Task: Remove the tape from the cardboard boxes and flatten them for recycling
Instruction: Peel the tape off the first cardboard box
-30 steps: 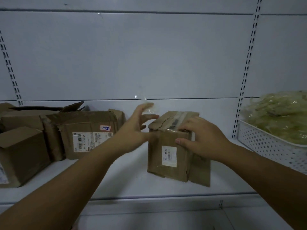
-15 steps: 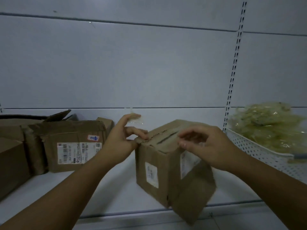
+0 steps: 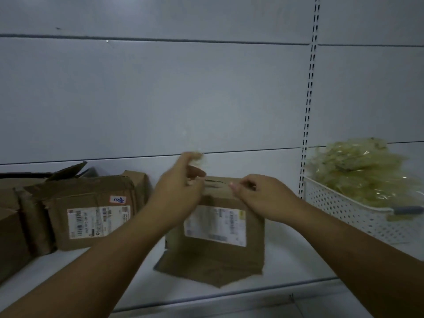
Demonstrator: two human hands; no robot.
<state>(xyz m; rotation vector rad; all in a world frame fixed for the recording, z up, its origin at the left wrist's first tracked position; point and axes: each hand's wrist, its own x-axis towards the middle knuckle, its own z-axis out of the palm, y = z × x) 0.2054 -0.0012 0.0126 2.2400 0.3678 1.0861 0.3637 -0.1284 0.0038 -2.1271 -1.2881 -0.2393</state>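
Head camera (wide-angle, only view): faces forward, slightly down, onto shelf and back wall; box near, centre frame.

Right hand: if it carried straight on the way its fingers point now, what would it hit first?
Probably the left hand. The right hand points leftward along the top edge of the cardboard box, and the left hand sits across a small gap; depth is unclear.

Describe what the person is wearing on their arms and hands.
Nothing visible. The left forearm and right forearm are bare right up from the frame's bottom edge, with no sleeves or cuffs. The left hand and right hand have no gloves, and no watch, bracelet or ring shows, though the left hand is motion-blurred and the light is dim.
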